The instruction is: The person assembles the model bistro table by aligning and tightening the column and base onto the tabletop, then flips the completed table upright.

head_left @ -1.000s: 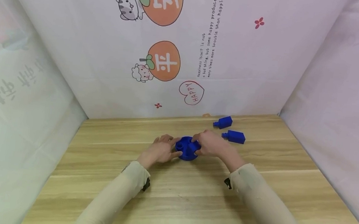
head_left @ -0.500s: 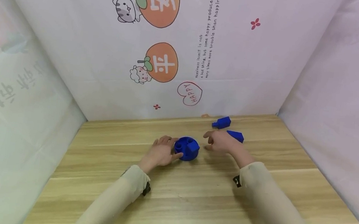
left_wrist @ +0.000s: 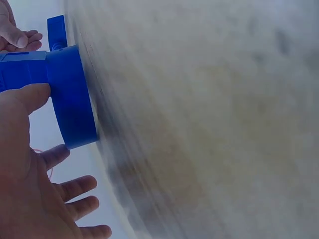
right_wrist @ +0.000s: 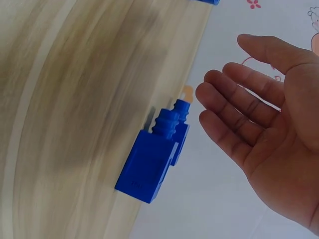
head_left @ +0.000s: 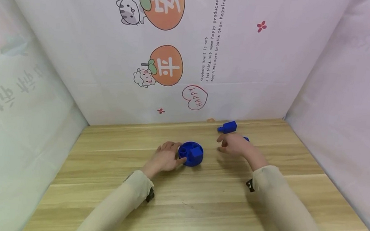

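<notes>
The left hand (head_left: 165, 158), fingers extended, touched the round blue base (left_wrist: 74, 102) on the wood-grained table (head_left: 179, 211); the right hand (head_left: 235, 144), fingers relaxed, hovered near two square-bodied, ridge-necked blocks (right_wrist: 144, 164).

L hand (head_left: 165, 157): fngrs (left_wrist: 78, 187) spread | R hand (head_left: 234, 144): fngrs (right_wrist: 227, 109) loosely bent

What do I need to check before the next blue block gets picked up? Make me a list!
1. Round base flat on the table: ok.
2. Left hand touching the base: ok.
3. Standing block screwed in all the way: cannot tell, its bottom is hidden.
4. Right hand empty: ok.
5. Nearer loose block in a hand: not ok, it lies on the table.
</notes>
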Motion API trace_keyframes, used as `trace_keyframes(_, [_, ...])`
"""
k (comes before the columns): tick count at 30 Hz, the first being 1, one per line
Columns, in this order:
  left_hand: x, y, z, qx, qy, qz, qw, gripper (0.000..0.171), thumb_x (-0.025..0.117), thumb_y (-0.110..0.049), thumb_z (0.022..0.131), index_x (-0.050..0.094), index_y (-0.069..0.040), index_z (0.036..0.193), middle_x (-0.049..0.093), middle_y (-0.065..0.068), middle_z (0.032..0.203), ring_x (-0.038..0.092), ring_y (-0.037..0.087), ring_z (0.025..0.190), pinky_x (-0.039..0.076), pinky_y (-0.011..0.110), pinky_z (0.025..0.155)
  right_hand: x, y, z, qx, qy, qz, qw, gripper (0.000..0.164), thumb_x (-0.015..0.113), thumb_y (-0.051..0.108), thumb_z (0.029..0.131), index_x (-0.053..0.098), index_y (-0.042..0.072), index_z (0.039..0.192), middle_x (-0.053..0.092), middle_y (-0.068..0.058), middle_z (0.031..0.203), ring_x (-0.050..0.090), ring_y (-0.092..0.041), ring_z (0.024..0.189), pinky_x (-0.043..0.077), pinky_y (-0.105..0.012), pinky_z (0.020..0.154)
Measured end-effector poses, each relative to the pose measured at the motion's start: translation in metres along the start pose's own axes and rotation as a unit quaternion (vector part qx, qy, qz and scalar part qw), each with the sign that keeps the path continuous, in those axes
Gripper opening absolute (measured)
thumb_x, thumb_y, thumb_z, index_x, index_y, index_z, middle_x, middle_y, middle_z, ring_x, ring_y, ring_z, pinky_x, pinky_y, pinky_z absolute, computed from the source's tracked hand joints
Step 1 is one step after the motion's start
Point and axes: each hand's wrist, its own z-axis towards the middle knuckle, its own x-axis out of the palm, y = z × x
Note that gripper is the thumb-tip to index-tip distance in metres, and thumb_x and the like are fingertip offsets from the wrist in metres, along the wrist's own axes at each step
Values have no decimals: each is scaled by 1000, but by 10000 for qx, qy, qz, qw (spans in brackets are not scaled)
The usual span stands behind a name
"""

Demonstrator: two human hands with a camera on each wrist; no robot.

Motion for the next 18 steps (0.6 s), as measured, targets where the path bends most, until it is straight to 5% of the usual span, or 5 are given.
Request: trace_keyframes(18, [-2,1,0,-269,146,-178,9994,65,48,-50,101,30,-23,157,33,15,159,26,36,150,21,61,121,-7,-19,-7,194,-248,16,9995,41,65,27,96,64,2,128,74,-14,108,69,-31,101,54,-48,90])
